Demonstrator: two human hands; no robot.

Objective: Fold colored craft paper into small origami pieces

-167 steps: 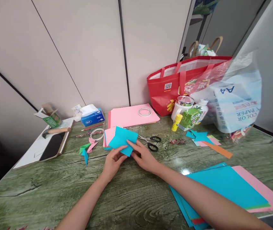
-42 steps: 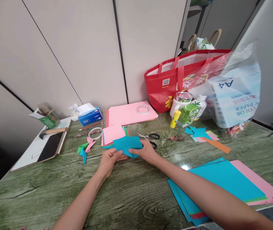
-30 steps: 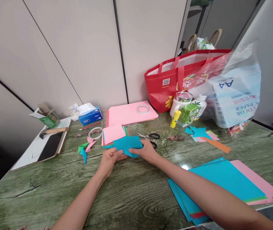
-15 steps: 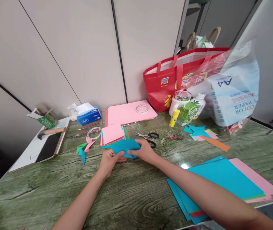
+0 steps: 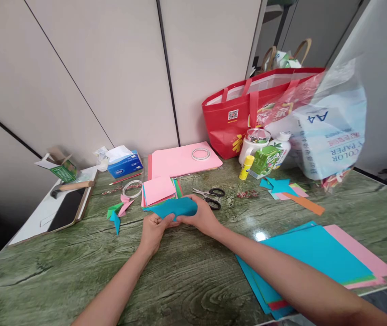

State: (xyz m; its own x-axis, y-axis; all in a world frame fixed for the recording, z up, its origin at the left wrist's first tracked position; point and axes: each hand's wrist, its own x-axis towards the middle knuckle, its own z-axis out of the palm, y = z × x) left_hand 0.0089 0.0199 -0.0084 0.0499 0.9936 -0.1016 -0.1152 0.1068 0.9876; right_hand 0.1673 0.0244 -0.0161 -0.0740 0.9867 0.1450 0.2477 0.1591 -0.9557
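A sheet of blue paper (image 5: 178,207), bent and partly folded, is held over the table between my two hands. My left hand (image 5: 153,230) pinches its lower edge with the thumb on top. My right hand (image 5: 200,218) grips the right side, its thumb close to the left one. Fingers under the paper are hidden. Just behind it lies a stack of small coloured squares, pink on top (image 5: 159,190). Black-handled scissors (image 5: 213,194) rest to the right of that stack. Left of my hands are folded paper pieces in green (image 5: 113,209), pink (image 5: 124,206) and blue (image 5: 115,222).
Large coloured sheets (image 5: 315,253) lie under my right forearm. Behind stand a glue stick (image 5: 246,167), a green carton (image 5: 264,160), a red bag (image 5: 225,122) and a plastic paper bag (image 5: 332,136). Tape (image 5: 132,189), a tissue box (image 5: 125,166) and a hammer (image 5: 74,186) are at the left.
My right thumb has slid left along the blue paper toward my left thumb. The paper's right side now curves more. The view has shifted slightly.
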